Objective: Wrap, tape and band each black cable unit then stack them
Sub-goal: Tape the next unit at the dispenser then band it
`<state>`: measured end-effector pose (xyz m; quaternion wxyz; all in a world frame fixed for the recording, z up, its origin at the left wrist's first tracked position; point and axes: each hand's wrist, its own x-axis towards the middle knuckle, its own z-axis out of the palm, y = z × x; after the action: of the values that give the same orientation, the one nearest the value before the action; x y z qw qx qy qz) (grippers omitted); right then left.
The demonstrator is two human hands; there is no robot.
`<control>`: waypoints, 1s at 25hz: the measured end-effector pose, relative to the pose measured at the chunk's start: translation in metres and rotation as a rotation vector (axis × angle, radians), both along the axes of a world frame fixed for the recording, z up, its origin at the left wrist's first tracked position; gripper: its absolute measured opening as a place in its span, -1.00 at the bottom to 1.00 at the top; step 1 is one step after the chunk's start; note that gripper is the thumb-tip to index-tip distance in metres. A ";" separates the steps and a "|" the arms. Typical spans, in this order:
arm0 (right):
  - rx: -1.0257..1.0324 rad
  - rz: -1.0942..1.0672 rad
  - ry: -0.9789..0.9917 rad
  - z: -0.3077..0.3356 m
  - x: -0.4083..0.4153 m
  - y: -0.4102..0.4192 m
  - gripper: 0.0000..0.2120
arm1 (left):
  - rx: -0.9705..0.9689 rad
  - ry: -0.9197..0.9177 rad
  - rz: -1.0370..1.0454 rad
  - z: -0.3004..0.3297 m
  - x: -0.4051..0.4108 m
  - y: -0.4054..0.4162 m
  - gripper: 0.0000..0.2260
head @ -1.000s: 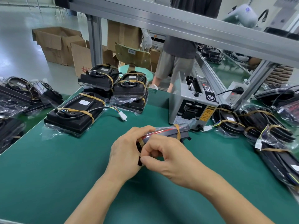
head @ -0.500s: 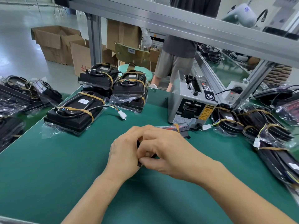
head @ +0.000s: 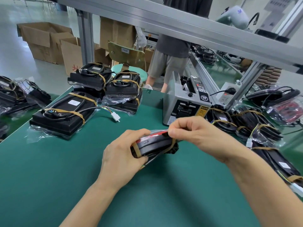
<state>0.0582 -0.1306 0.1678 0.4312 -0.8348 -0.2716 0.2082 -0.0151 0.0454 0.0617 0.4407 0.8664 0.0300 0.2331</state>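
Note:
A black cable unit (head: pixel 154 145) in a clear plastic bag, with a red face on top, is held on edge over the green mat (head: pixel 49 177). Tan rubber bands circle both of its ends. My left hand (head: pixel 121 158) grips its near left end, fingers curled round it. My right hand (head: pixel 196 133) pinches the bag and the band at its far right end. Banded units (head: pixel 64 115) lie at the back left, with a stack (head: pixel 123 89) behind them.
A grey tape dispenser (head: pixel 183 104) stands just behind my hands. More bagged black units (head: pixel 254 125) are piled along the right edge and on the left bench (head: pixel 19 97). A person (head: pixel 172 51) stands beyond the aluminium frame (head: pixel 180 25), near cardboard boxes (head: pixel 49 43).
My right hand has moved from the unit's left end, beside my left hand, to its right end. The unit has tipped up so its edge and both bands show.

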 end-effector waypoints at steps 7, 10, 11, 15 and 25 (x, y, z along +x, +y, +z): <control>-0.170 -0.041 -0.009 -0.013 -0.006 0.021 -0.82 | -0.061 -0.061 0.035 -0.004 -0.004 -0.014 -0.41; -0.273 -0.054 -0.151 -0.017 -0.014 0.027 -0.82 | -0.092 -0.071 0.040 -0.006 -0.005 -0.017 -0.42; -0.291 -0.071 -0.192 -0.018 -0.017 0.027 -0.79 | -0.095 -0.073 0.039 -0.006 -0.005 -0.017 -0.41; -0.306 -0.140 -0.231 -0.021 -0.026 0.031 -0.72 | -0.098 -0.090 0.037 -0.007 -0.005 -0.019 -0.41; -0.301 -0.215 -0.190 -0.020 -0.032 0.035 -0.81 | -0.088 -0.111 0.044 -0.006 -0.005 -0.019 -0.41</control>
<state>0.0261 -0.0952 0.1482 0.2939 -0.9299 -0.1861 0.1194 -0.0198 0.0261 0.0556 0.4740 0.8312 0.0346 0.2886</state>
